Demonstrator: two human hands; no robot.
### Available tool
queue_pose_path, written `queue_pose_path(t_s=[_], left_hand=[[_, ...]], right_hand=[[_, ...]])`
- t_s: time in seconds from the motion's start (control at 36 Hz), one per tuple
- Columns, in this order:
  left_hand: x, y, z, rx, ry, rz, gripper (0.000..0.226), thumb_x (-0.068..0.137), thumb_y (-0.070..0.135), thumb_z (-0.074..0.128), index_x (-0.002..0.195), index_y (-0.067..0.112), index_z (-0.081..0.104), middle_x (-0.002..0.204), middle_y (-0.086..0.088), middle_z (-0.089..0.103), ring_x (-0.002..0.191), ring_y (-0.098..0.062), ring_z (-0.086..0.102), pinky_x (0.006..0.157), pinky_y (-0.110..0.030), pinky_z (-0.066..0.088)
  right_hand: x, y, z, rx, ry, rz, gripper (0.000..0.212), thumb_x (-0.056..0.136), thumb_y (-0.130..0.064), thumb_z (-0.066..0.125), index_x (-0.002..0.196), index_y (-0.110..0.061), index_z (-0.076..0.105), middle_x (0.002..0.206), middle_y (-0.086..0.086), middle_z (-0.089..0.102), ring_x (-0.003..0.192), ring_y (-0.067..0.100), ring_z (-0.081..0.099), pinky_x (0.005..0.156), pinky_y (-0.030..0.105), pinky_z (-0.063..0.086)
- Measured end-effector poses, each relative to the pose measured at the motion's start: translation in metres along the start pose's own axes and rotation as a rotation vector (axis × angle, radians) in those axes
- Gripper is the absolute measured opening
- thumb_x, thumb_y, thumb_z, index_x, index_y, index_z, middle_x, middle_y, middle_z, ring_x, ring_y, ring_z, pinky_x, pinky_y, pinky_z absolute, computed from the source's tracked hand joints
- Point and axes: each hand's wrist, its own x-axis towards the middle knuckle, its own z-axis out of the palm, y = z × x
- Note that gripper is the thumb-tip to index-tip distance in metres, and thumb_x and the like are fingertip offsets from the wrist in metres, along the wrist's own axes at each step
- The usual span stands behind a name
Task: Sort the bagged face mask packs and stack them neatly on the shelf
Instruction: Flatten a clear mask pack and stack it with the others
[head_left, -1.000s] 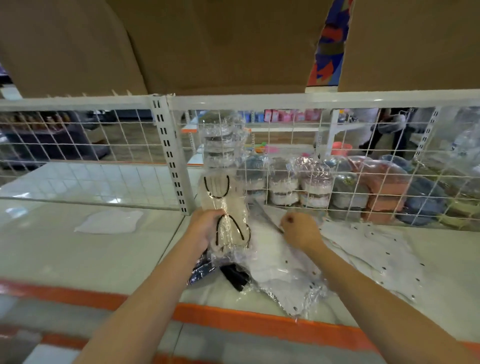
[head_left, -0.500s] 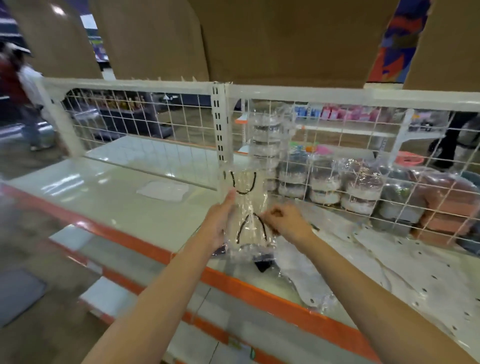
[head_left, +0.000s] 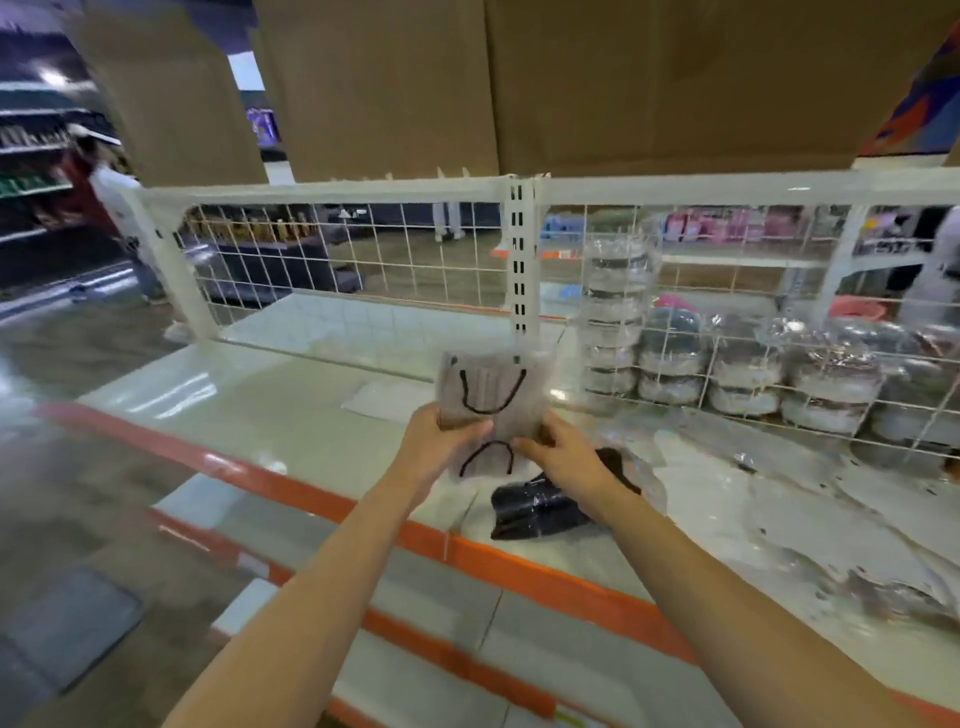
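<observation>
A clear bag of grey face masks with black ear loops (head_left: 488, 395) is held upright above the white shelf (head_left: 291, 410). My left hand (head_left: 441, 441) grips its left edge and my right hand (head_left: 561, 452) pinches its lower right side. Under my right wrist a bagged pack of black masks (head_left: 540, 509) lies on the shelf near the orange front edge. A flat white mask pack (head_left: 389, 397) lies further back on the left.
A white wire-grid back panel (head_left: 415, 260) with an upright post (head_left: 522, 260) closes the shelf rear. Stacked bagged mask packs (head_left: 675, 364) stand behind the grid at right. Crumpled clear plastic sheets (head_left: 779, 499) cover the right shelf. Cardboard boxes (head_left: 623, 78) hang overhead. A person (head_left: 104, 182) stands far left.
The view has swung left. The grey mask bag has come off the grid and both hands now hold it lower and more squarely; the black pack is uncovered.
</observation>
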Motion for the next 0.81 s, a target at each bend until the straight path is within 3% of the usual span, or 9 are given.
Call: queue_pose_path(t_s=[0.14,0.22,0.31,0.36,0.42,0.5,0.61,0.69,0.81], left_hand=[[0.005,-0.042,-0.025,-0.065,-0.090,-0.133,0.025,0.074,0.001,0.075,0.097,0.012,0.069,0.089,0.001,0.071,0.080,-0.006,0.069,0.068,-0.017,0.054],[0.014,-0.046,-0.036,-0.084,-0.067,-0.170,0.019,0.079,0.005,0.072,0.098,0.006,0.069,0.091,-0.008,0.069,0.087,-0.017,0.065,0.073,-0.022,0.052],[0.028,-0.038,-0.051,-0.431,-0.048,-0.247,0.022,0.085,0.002,0.063,0.107,0.001,0.065,0.103,-0.013,0.069,0.097,-0.025,0.065,0.082,-0.033,0.054],[0.036,-0.029,-0.061,-0.644,0.000,-0.318,0.013,0.087,0.001,0.060,0.100,0.004,0.064,0.100,-0.011,0.070,0.101,-0.028,0.063,0.092,-0.038,0.049],[0.040,-0.020,-0.073,-0.758,0.046,-0.373,0.010,0.090,0.001,0.056,0.091,0.007,0.064,0.093,-0.004,0.071,0.087,-0.021,0.066,0.091,-0.033,0.047],[0.043,-0.016,-0.094,-0.895,0.016,-0.356,0.013,0.091,0.000,0.054,0.095,0.005,0.064,0.107,-0.004,0.066,0.081,-0.017,0.068,0.088,-0.034,0.050],[0.048,-0.017,-0.119,-0.820,-0.079,-0.326,0.016,0.090,0.003,0.055,0.101,0.008,0.065,0.096,-0.006,0.072,0.088,-0.019,0.067,0.085,-0.036,0.051],[0.059,-0.014,-0.147,-0.688,-0.008,-0.232,0.018,0.086,0.005,0.060,0.100,0.014,0.064,0.090,-0.001,0.072,0.087,-0.016,0.065,0.084,-0.032,0.050],[0.070,-0.022,-0.191,-0.368,0.084,-0.066,0.017,0.084,0.000,0.063,0.088,0.016,0.060,0.076,0.004,0.067,0.079,-0.012,0.062,0.077,-0.021,0.050]], right_hand=[[0.001,0.025,0.030,-0.235,-0.158,0.295,0.031,0.094,-0.034,0.054,0.070,-0.017,0.042,0.069,-0.001,0.044,0.065,0.012,0.043,0.066,0.027,0.034],[0.004,0.018,0.044,-0.239,-0.081,0.310,0.030,0.094,-0.028,0.056,0.068,-0.018,0.043,0.067,-0.003,0.042,0.063,0.010,0.043,0.061,0.025,0.031],[0.010,0.006,0.057,-0.017,0.078,0.296,0.028,0.090,-0.027,0.063,0.069,-0.017,0.046,0.071,-0.002,0.047,0.073,0.015,0.051,0.068,0.026,0.035],[0.013,0.000,0.063,0.204,0.177,0.347,0.023,0.088,-0.028,0.065,0.075,-0.017,0.049,0.083,0.001,0.052,0.084,0.016,0.054,0.078,0.030,0.039],[0.015,-0.004,0.071,0.518,0.193,0.418,0.018,0.087,-0.025,0.066,0.092,-0.014,0.052,0.094,0.002,0.058,0.090,0.017,0.056,0.085,0.033,0.044],[0.024,-0.014,0.089,0.767,0.188,0.390,0.030,0.084,-0.018,0.070,0.110,-0.014,0.054,0.105,0.004,0.060,0.093,0.016,0.056,0.081,0.030,0.047],[0.038,-0.033,0.108,0.803,0.139,0.278,0.034,0.083,-0.006,0.068,0.114,-0.012,0.057,0.096,0.003,0.063,0.085,0.011,0.060,0.073,0.024,0.044],[0.046,-0.045,0.105,0.664,0.169,0.175,0.021,0.085,-0.004,0.064,0.105,-0.009,0.063,0.094,0.002,0.069,0.080,0.010,0.066,0.068,0.020,0.050],[0.054,-0.039,0.089,0.477,0.235,0.095,0.026,0.081,-0.006,0.069,0.106,0.002,0.063,0.104,0.015,0.069,0.097,0.027,0.065,0.086,0.036,0.051]])
